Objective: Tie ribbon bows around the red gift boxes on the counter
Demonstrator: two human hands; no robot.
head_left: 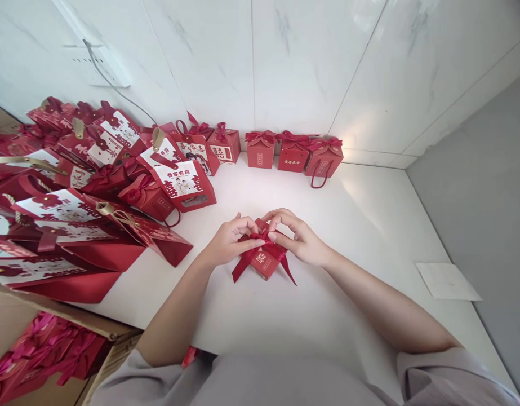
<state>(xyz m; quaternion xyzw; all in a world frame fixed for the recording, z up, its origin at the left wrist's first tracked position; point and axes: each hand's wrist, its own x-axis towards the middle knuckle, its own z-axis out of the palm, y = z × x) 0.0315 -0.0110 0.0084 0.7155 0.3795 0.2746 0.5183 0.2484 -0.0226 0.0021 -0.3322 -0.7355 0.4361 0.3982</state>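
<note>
A small red gift box (266,264) with pale printed characters lies on the white table in front of me. Around it runs a dark red ribbon (243,264), gathered in a bow on top, its two cut tails spreading toward me. My left hand (231,241) pinches the ribbon at the left of the knot between thumb and fingers. From the other side, my right hand (300,239) pinches the bow near its middle, with the fingers curled over the box's far edge. Fingers partly cover the knot and the upper part of the box.
Many red gift boxes (187,186) with ribbons and handles crowd the left side. Several bow-tied boxes (260,153) line the tiled wall. A cardboard carton (111,334) with more red boxes stands lower left. White paper (448,281) lies at the right edge. A cable (111,84) hangs from a socket.
</note>
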